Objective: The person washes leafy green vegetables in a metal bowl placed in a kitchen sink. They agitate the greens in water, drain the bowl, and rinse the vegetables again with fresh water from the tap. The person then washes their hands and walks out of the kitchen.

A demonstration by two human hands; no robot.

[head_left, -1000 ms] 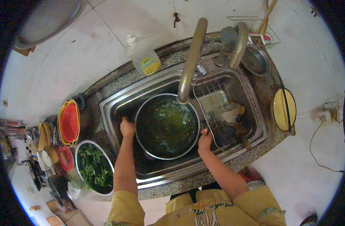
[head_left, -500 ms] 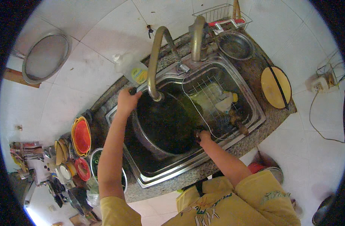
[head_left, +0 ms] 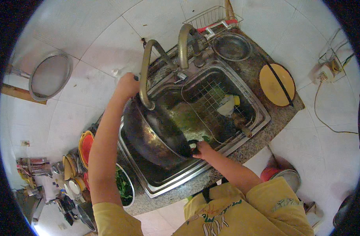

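Observation:
A large dark wok is tilted on its side in the left basin of the steel sink, its hollow turned toward the right basin. My left hand is closed around its far side, near a dark handle. At the near rim, my right hand grips the wok's other handle, with something dark and whitish at the fingers. Greenish, wet-looking liquid shows beside the wok. A curved faucet hangs over the wok. Behind my left hand, a pale bottle is mostly hidden.
A wire rack lies in the right basin with a white, yellow-capped bottle. A dark pan and a round yellow board rest on the right counter. Leafy greens fill a white bowl at left.
The wok has tipped from lying flat to standing tilted, its far side lifted by my left hand. My right hand has moved slightly left. The view has shifted a little.

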